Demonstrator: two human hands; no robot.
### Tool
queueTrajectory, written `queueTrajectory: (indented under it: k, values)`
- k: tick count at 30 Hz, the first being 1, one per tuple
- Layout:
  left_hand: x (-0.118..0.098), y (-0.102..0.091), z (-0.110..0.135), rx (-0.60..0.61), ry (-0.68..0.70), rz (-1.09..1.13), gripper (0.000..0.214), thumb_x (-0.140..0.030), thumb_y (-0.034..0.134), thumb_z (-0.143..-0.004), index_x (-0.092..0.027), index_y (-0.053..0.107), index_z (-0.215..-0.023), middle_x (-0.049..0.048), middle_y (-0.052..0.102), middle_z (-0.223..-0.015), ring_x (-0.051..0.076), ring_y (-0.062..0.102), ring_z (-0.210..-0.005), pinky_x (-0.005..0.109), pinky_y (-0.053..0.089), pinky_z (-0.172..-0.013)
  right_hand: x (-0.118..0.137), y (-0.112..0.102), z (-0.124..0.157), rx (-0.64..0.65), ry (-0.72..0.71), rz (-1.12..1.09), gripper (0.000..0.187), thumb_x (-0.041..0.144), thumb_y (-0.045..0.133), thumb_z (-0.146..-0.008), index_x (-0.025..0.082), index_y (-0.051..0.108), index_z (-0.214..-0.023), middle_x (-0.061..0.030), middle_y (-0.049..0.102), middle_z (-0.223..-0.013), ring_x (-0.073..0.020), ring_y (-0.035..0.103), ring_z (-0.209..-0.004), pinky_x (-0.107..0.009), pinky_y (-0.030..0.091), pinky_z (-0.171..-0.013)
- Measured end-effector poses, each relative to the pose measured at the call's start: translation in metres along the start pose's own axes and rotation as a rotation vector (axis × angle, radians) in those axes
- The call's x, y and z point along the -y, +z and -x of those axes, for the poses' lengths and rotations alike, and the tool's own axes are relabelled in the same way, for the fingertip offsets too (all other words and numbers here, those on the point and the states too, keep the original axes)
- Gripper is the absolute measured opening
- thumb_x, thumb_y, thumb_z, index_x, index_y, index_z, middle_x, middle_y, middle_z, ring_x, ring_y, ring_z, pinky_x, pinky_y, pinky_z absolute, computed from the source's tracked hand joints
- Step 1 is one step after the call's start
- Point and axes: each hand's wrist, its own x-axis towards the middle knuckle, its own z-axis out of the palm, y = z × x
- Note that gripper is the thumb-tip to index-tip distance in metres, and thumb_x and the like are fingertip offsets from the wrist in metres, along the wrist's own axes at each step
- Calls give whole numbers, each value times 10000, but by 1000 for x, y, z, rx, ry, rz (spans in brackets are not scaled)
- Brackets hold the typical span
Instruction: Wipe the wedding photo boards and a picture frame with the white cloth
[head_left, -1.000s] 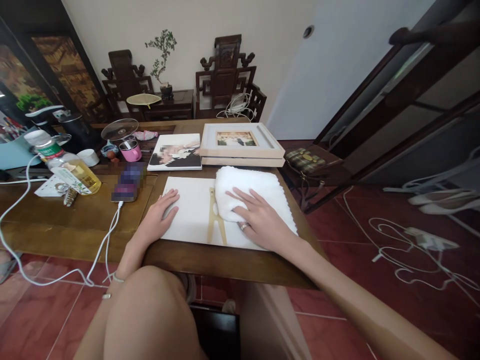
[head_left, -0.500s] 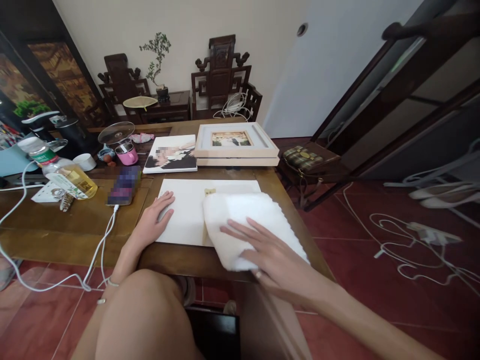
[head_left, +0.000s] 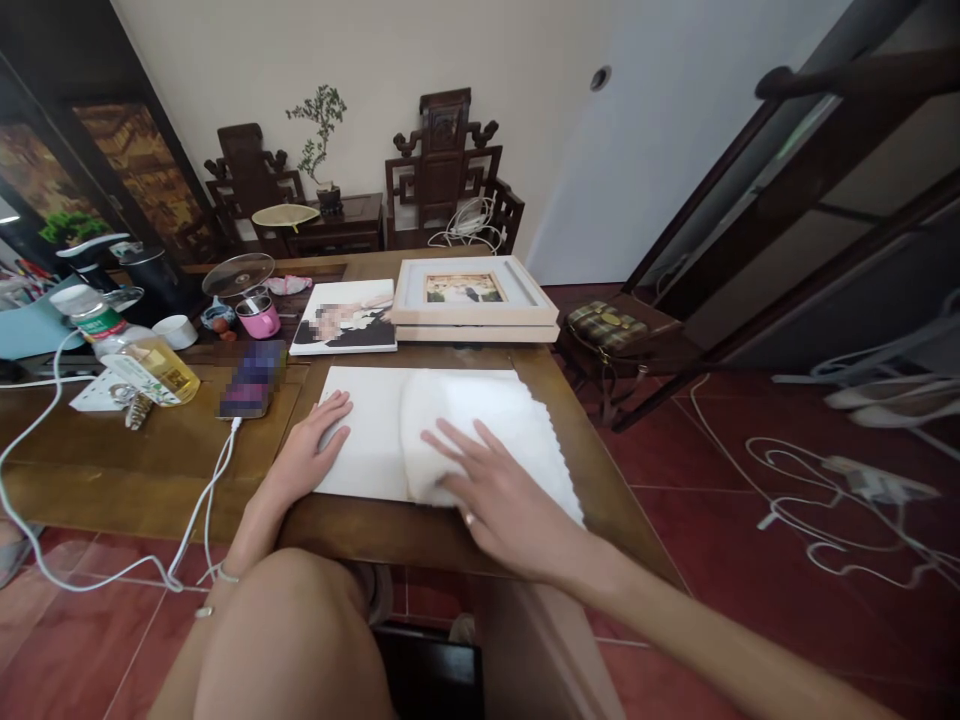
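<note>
A flat white rectangular piece, like a board or album, lies near the table's front edge. My left hand rests on its left edge, fingers stretched out and nothing held. Over its right part spreads a white fluffy cloth with a scalloped edge, which also reaches past the piece onto the table. My right hand presses on this cloth from above, its fingers spread; a ring shows on one finger. Whatever lies beneath the cloth is hidden.
Behind the white piece are a photo print and stacked picture frames. Leftward stand a phone on a white cable, a pink mug and a bottle of yellow liquid. A plaid bag sits at right.
My right hand has slid the cloth left and away from me, covering the small yellowish mark on the white piece. My left hand stays on the left edge. The view has tilted slightly up.
</note>
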Motion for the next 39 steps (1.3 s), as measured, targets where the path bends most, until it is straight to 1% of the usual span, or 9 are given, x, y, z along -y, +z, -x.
queueTrajectory:
  k: [5, 8, 12, 15, 19, 23, 27, 33, 39]
  values:
    - [1, 1, 0, 7, 3, -11, 412, -367, 450, -930, -170, 572, -1272, 111, 497, -1426, 217, 387, -1377, 455, 248, -1168, 14, -11, 25, 110, -130, -138, 437, 20, 446, -548, 190, 660, -890, -71, 371, -1504, -252, 209, -1428, -539, 155, -1169]
    - [-1, -1, 1, 8, 6, -6, 421, -371, 451, -930, -161, 568, -1276, 114, 493, -1429, 218, 379, -1381, 451, 241, -1171, -16, -17, 16, 59, -80, -151, 454, -5, 419, -590, 200, 649, -924, -61, 424, -1476, -206, 274, -1409, -499, 197, -1170]
    - [-2, -3, 1, 5, -1, 2, 408, -383, 449, -934, -184, 574, -1268, 104, 500, -1424, 218, 385, -1378, 466, 239, -1170, -70, -13, -11, -104, 110, -91, 351, 26, 437, -695, 176, 636, -943, -142, 503, -1408, -260, 333, -1380, -553, 237, -1137]
    - [-2, -3, 1, -1, -5, 9, 409, -392, 451, -932, -191, 577, -1266, 101, 499, -1425, 221, 385, -1378, 464, 243, -1168, -84, -4, -29, -187, 231, -79, 355, 35, 408, -737, 165, 616, -994, -163, 585, -1317, -285, 346, -1370, -612, 258, -1102]
    - [-1, -2, 1, 2, -3, 9, 419, -382, 450, -932, -163, 575, -1267, 115, 500, -1423, 220, 385, -1378, 453, 243, -1169, -46, 5, -31, -173, 213, -111, 420, 14, 396, -697, 192, 618, -1006, -107, 596, -1318, -240, 351, -1371, -575, 243, -1126]
    - [-1, -1, 0, -1, -2, -4, 415, -382, 450, -931, -172, 576, -1267, 112, 499, -1424, 219, 389, -1376, 462, 239, -1170, 9, 2, -9, -15, -22, -228, 435, 27, 432, -581, 204, 638, -920, -59, 426, -1476, -234, 215, -1428, -562, 146, -1156]
    - [-2, -1, 0, 6, -4, -12, 414, -384, 445, -932, -184, 575, -1271, 103, 510, -1416, 218, 392, -1374, 460, 241, -1169, 23, -5, 16, 77, -128, -253, 465, 30, 426, -535, 211, 643, -905, -30, 431, -1469, -216, 249, -1419, -521, 154, -1169]
    - [-1, -2, 2, 6, 2, 0, 415, -378, 434, -937, -180, 568, -1276, 105, 499, -1426, 214, 384, -1379, 457, 234, -1171, -31, -8, 32, -117, -1, -92, 341, 12, 401, -613, 210, 612, -795, -77, 513, -1405, -235, 330, -1384, -538, 269, -1133]
    - [-1, -2, 3, 4, 1, -1, 419, -365, 430, -935, -157, 568, -1271, 125, 490, -1429, 220, 379, -1381, 461, 232, -1170, -95, -4, 15, -222, 217, 42, 321, 30, 411, -705, 190, 613, -897, -138, 530, -1384, -287, 334, -1374, -598, 331, -1070]
